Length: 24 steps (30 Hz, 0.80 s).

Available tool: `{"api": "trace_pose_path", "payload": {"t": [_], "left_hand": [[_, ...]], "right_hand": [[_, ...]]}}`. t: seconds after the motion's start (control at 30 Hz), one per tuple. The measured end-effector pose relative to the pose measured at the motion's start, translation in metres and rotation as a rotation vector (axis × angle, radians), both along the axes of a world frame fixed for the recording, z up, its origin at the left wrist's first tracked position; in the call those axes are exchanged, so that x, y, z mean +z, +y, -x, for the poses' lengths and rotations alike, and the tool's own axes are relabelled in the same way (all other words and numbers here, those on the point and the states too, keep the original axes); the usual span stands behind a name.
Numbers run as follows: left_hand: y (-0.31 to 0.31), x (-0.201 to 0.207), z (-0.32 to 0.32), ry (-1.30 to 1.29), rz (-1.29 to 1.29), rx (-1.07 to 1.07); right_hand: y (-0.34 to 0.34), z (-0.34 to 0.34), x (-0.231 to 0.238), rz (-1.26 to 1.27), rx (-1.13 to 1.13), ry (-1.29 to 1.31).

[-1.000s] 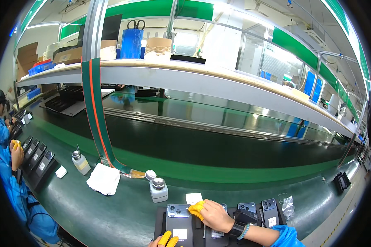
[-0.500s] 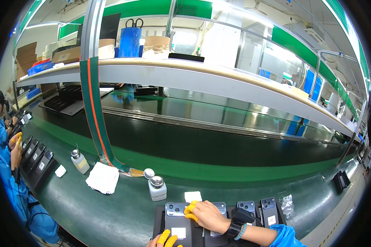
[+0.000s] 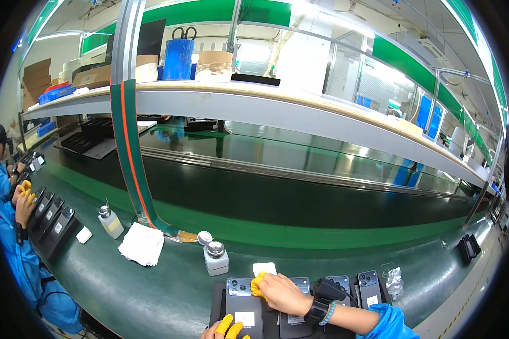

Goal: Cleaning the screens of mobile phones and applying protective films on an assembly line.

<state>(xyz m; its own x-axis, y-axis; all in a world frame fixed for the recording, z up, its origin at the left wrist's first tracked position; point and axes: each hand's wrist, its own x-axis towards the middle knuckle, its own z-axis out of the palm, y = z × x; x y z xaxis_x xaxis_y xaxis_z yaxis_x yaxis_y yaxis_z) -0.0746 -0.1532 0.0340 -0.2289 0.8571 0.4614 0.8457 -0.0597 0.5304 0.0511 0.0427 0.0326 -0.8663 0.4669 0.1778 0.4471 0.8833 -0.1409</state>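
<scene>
Head view: observed leftmost phone point(image 3: 244, 304) lying back up on black tray point(image 3: 217, 302), near lower edge of frame. Noted right hand point(image 3: 284, 293) at its camera panel point(image 3: 239, 286), yellow-covered fingers curled together; cannot tell whether gripping anything. Noted left hand point(image 3: 224, 330) at its near left part, fingers bent, partly out of frame; likewise cannot tell grip. Judged mid-work on this phone. Unable to sort done from left among second phone point(image 3: 302, 284), third phone point(image 3: 339, 281) and fourth phone point(image 3: 370, 289), lined up rightward

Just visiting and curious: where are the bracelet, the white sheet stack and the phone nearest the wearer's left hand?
Bracelet point(image 3: 328, 314): head view, on its blue beads.
White sheet stack point(image 3: 141, 244): head view, on the top sheet.
Phone point(image 3: 245, 305): head view, on its dark back.
</scene>
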Motion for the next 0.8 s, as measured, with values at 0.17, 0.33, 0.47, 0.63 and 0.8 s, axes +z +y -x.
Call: {"api": "trace_pose_path", "payload": {"t": [0.17,0.33,0.47,0.63,0.8], "left_hand": [[-0.001,-0.001,0.0,-0.004,0.013,0.008],[0.002,0.0,-0.003,0.042,0.07,0.025],[0.004,-0.004,-0.003,0.098,0.081,0.02],[0.022,-0.004,-0.022,-0.003,0.14,0.081],[0.04,-0.021,-0.044,0.126,0.184,0.151]], "right_hand": [[0.004,0.004,-0.001,0.022,0.01,0.002],[0.006,0.008,0.004,0.009,-0.001,0.014],[0.006,0.008,0.003,-0.029,0.001,0.017],[0.004,0.01,0.003,-0.024,-0.01,0.004],[0.001,0.009,0.002,-0.032,-0.032,0.021]]}}
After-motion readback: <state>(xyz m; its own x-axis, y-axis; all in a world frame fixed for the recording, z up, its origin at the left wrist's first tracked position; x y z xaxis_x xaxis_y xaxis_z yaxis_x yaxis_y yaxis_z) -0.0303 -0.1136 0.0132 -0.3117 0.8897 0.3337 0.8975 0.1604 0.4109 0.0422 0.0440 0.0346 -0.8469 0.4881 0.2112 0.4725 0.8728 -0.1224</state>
